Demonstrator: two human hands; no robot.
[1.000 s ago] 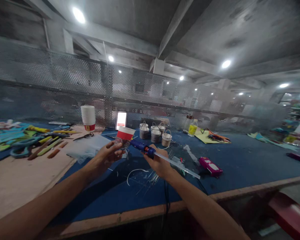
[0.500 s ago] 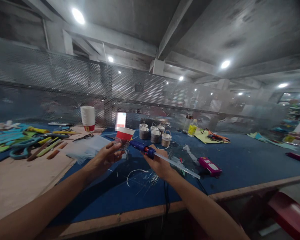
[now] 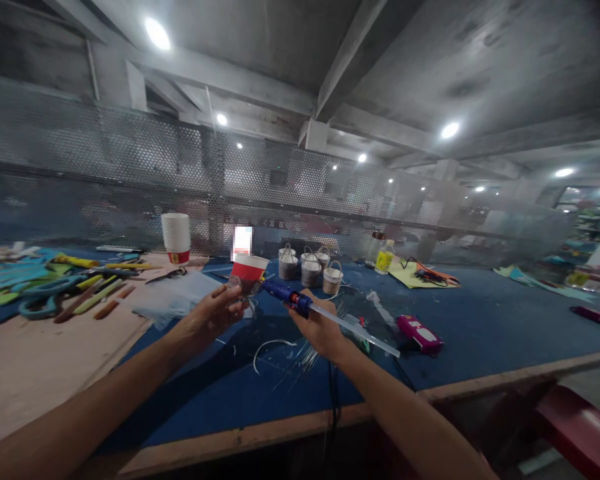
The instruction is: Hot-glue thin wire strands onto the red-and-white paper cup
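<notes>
My left hand (image 3: 216, 313) is closed round the lower part of a red and white paper cup (image 3: 250, 268), whose rim is uppermost. The fingers hide part of the cup's base. In my right hand (image 3: 317, 323) is a blue hot glue gun (image 3: 283, 292), with a long clear glue stick (image 3: 357, 330) sticking out of its back end. The gun's nozzle points left at the cup's side; whether it touches is too small to tell. Beyond the gun stand several small wrapped buckets (image 3: 310, 270) with looped handles.
A stack of paper cups (image 3: 176, 233) stands at the back left. Scissors (image 3: 45, 303) and several tools lie on a board (image 3: 25, 380). Right of my hand are a magenta box-like item (image 3: 420, 335) and a yellow-labelled bottle (image 3: 385, 257). Perforated panels (image 3: 260, 180) rise behind the table.
Almost nothing differs. The cup and the glue gun's nozzle have shifted very slightly, and both hands keep their hold.
</notes>
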